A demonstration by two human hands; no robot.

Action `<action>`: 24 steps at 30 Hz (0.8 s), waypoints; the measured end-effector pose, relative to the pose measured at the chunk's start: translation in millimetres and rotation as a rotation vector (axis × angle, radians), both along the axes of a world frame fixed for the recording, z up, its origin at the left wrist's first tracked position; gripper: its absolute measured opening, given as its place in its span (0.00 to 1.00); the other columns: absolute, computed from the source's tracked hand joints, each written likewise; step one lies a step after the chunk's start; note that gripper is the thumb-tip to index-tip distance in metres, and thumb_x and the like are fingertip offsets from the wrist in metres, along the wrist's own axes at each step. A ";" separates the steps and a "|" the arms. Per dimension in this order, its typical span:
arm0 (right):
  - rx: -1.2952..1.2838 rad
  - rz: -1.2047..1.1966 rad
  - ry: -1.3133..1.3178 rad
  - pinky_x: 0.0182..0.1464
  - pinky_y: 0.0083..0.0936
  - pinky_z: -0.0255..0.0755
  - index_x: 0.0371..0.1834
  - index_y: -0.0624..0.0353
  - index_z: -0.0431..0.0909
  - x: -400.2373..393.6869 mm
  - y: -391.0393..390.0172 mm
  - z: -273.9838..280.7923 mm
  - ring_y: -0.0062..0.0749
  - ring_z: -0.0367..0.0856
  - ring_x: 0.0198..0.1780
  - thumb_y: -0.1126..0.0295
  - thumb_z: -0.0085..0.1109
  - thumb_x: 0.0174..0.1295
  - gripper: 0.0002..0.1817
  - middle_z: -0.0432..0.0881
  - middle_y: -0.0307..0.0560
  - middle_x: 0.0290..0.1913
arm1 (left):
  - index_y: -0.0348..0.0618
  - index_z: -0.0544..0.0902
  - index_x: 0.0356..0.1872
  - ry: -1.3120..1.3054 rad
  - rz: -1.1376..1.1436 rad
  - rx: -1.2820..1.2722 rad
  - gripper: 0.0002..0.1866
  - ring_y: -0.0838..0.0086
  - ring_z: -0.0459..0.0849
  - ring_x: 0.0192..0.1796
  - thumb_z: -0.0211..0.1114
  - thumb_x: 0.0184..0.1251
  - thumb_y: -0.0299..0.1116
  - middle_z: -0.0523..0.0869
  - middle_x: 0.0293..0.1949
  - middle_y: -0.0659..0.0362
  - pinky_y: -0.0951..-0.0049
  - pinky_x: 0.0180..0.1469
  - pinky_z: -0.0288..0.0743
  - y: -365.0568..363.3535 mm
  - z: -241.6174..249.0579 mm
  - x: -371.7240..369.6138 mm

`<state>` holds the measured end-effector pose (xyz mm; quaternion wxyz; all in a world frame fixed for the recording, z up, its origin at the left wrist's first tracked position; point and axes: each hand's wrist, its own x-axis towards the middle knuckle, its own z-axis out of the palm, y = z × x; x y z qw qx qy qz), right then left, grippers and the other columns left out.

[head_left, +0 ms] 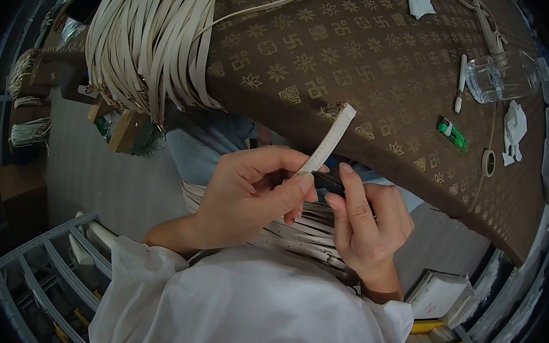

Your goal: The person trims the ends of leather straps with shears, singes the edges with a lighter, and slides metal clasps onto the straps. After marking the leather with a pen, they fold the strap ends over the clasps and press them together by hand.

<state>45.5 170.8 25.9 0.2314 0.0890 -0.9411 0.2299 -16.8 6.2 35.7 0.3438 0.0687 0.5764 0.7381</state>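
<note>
Between the thumb and fingers of my left hand (250, 192) is a narrow white strap (330, 137), its end pointing up and to the right over the table edge. My right hand (370, 221) is just to the right, its fingers closed around a small black tool (329, 183) whose tip meets the strap beside my left thumb. What kind of tool it is cannot be made out. More pale straps (302, 235) lie across the lap below both hands, partly hidden by them.
A large bundle of pale straps (150, 33) hangs over the left edge of the brown patterned table (373, 69). On the table's right are a clear jar (501, 76), a green lighter (453, 134), a tape roll (488, 162), a white pen (461, 83) and crumpled tissue (514, 132).
</note>
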 end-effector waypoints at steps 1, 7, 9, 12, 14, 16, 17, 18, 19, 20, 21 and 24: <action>0.007 -0.002 0.010 0.19 0.21 0.59 0.39 0.61 0.79 0.3 0.0 -0.6 0.26 0.63 0.18 0.69 0.64 0.43 0.17 0.65 0.39 0.17 | 0.32 0.75 0.41 -0.015 -0.004 0.009 0.09 0.86 0.74 0.24 0.54 0.60 0.23 0.78 0.27 0.61 0.86 0.25 0.72 -0.1 0.3 -0.4; -0.155 0.042 0.019 0.18 0.20 0.57 0.40 0.63 0.77 -3.0 6.2 -13.3 0.27 0.64 0.18 0.69 0.63 0.46 0.17 0.67 0.40 0.20 | 0.31 0.76 0.40 -0.062 0.015 0.000 0.09 0.84 0.73 0.23 0.52 0.62 0.23 0.77 0.24 0.60 0.84 0.24 0.70 2.4 4.9 -1.1; -0.307 0.039 -0.022 0.19 0.19 0.57 0.40 0.64 0.77 -5.0 7.1 -13.2 0.27 0.64 0.19 0.70 0.62 0.48 0.15 0.67 0.41 0.20 | 0.31 0.76 0.40 -0.082 0.002 -0.002 0.09 0.83 0.73 0.23 0.52 0.62 0.24 0.77 0.24 0.60 0.84 0.24 0.70 2.5 5.5 -1.6; -0.584 -0.045 -0.128 0.23 0.19 0.59 0.41 0.67 0.75 -6.1 6.6 -10.7 0.25 0.66 0.22 0.71 0.56 0.54 0.13 0.69 0.44 0.22 | 0.31 0.76 0.40 -0.071 -0.003 -0.008 0.09 0.83 0.73 0.23 0.52 0.62 0.24 0.77 0.24 0.60 0.83 0.24 0.70 2.9 4.2 -0.3; -0.896 -0.036 -0.213 0.27 0.14 0.58 0.42 0.68 0.73 -5.1 3.6 -16.6 0.16 0.63 0.25 0.59 0.47 0.63 0.20 0.70 0.37 0.23 | 0.31 0.76 0.39 -0.069 0.011 0.016 0.09 0.83 0.73 0.23 0.52 0.62 0.24 0.77 0.24 0.60 0.83 0.24 0.70 3.7 2.7 0.7; -1.060 0.007 -0.291 0.26 0.13 0.57 0.42 0.69 0.73 -6.5 0.8 -14.9 0.15 0.62 0.24 0.59 0.46 0.63 0.19 0.69 0.36 0.23 | 0.31 0.76 0.39 -0.062 0.007 0.009 0.09 0.83 0.73 0.23 0.52 0.62 0.24 0.77 0.24 0.60 0.83 0.24 0.70 4.9 2.8 1.4; -1.224 0.054 -0.370 0.25 0.13 0.56 0.42 0.69 0.72 -7.6 -0.7 -13.6 0.15 0.61 0.23 0.60 0.46 0.63 0.19 0.69 0.35 0.23 | 0.31 0.76 0.39 -0.055 0.006 0.002 0.08 0.83 0.73 0.24 0.52 0.62 0.24 0.77 0.24 0.60 0.83 0.24 0.70 5.3 2.8 1.7; -1.225 0.052 -0.365 0.25 0.13 0.56 0.42 0.69 0.72 -9.6 -2.3 -11.8 0.15 0.61 0.23 0.60 0.46 0.63 0.19 0.69 0.35 0.23 | 0.31 0.76 0.39 -0.053 0.001 0.001 0.08 0.83 0.73 0.24 0.52 0.62 0.24 0.77 0.24 0.60 0.83 0.24 0.70 5.2 2.1 1.9; -1.321 0.094 -0.409 0.25 0.12 0.54 0.42 0.69 0.73 -12.5 -4.0 -9.4 0.14 0.60 0.22 0.61 0.46 0.64 0.19 0.69 0.34 0.22 | 0.32 0.76 0.40 -0.062 -0.026 0.007 0.09 0.85 0.73 0.24 0.53 0.61 0.24 0.77 0.25 0.61 0.85 0.25 0.70 4.2 0.9 1.7; -1.418 0.136 -0.451 0.24 0.12 0.53 0.43 0.69 0.73 -14.8 -4.3 -8.3 0.13 0.59 0.22 0.62 0.46 0.64 0.18 0.68 0.34 0.22 | 0.34 0.76 0.41 -0.071 -0.055 0.013 0.09 0.88 0.73 0.25 0.54 0.61 0.25 0.78 0.26 0.62 0.88 0.26 0.70 3.2 -0.3 1.5; -1.419 0.132 -0.443 0.24 0.12 0.53 0.43 0.69 0.73 -16.9 -2.7 -9.4 0.13 0.59 0.22 0.62 0.46 0.64 0.18 0.68 0.34 0.22 | 0.34 0.76 0.41 -0.068 -0.062 0.013 0.09 0.88 0.73 0.25 0.54 0.61 0.25 0.78 0.26 0.62 0.88 0.26 0.70 1.9 -0.9 1.0; -1.510 0.104 -0.473 0.23 0.11 0.52 0.41 0.68 0.73 -20.0 1.9 -11.7 0.12 0.60 0.21 0.64 0.46 0.63 0.16 0.69 0.34 0.21 | 0.34 0.77 0.40 -0.029 -0.100 -0.020 0.08 0.89 0.72 0.24 0.55 0.61 0.25 0.78 0.26 0.63 0.89 0.24 0.67 0.5 -3.4 1.3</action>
